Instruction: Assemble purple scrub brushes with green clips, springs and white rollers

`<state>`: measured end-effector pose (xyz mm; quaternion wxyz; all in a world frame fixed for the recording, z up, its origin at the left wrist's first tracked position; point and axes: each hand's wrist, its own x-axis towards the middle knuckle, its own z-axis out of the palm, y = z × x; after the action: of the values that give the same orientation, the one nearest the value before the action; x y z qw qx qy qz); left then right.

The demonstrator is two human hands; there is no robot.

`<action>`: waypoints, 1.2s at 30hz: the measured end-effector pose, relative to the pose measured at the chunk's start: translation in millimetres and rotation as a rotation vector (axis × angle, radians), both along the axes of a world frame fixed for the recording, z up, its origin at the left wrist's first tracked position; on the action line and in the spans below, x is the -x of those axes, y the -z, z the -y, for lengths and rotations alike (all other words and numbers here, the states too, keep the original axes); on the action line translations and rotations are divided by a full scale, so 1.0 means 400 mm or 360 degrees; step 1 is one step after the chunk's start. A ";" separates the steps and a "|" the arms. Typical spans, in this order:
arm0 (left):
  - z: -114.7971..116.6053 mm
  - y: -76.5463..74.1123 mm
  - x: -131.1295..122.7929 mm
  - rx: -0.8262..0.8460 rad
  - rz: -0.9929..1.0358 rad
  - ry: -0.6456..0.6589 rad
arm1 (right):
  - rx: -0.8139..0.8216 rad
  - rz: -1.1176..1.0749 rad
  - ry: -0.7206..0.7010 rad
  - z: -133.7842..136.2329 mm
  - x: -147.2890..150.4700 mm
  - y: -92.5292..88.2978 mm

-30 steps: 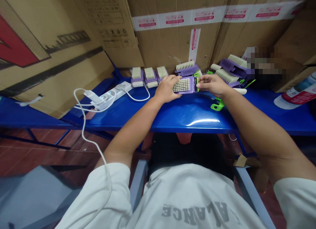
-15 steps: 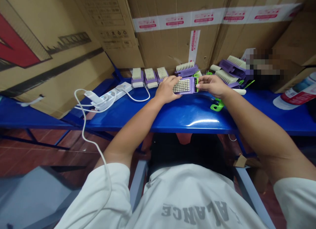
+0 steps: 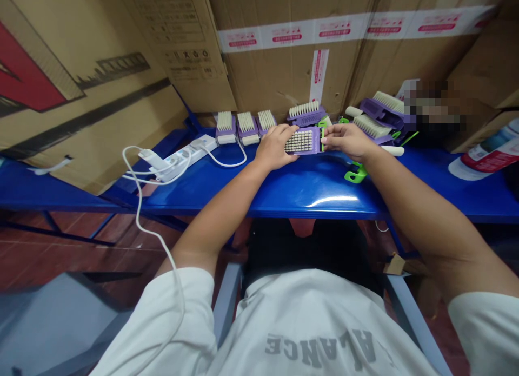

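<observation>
My left hand (image 3: 276, 147) is closed around the left end of a purple brush head (image 3: 315, 141), whose pale bristles face up toward me. At its right end, the fingers of my right hand (image 3: 347, 140) pinch a bright green plastic piece (image 3: 323, 136), partly hidden by the fingertips. The green piece touches the purple end. Just behind lies another purple brush head (image 3: 308, 116) with white bristles. A loose green hooked part (image 3: 356, 174) rests on the blue table below my right wrist.
Three purple brushes (image 3: 245, 128) stand in a row at the back left, beside a white power strip (image 3: 186, 158) with cables. More purple brushes (image 3: 377, 124) are heaped at right. A bottle (image 3: 486, 151) lies at far right. Cardboard boxes (image 3: 279, 73) wall the table's back.
The green piece sits slightly closer against the purple brush head's end, and my right fingers have shifted a little. My left hand keeps its hold.
</observation>
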<state>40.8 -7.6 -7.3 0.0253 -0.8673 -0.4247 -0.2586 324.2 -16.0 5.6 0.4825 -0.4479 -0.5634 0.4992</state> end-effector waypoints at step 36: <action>0.021 -0.011 -0.009 -0.0054 -0.0035 -0.0051 | -0.0062 0.0079 0.0133 0.000 0.010 -0.001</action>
<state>44.3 -16.2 -3.1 0.0489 -0.8626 -0.4337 -0.2557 320.1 -16.2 6.1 0.4975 -0.4737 -0.5656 0.4564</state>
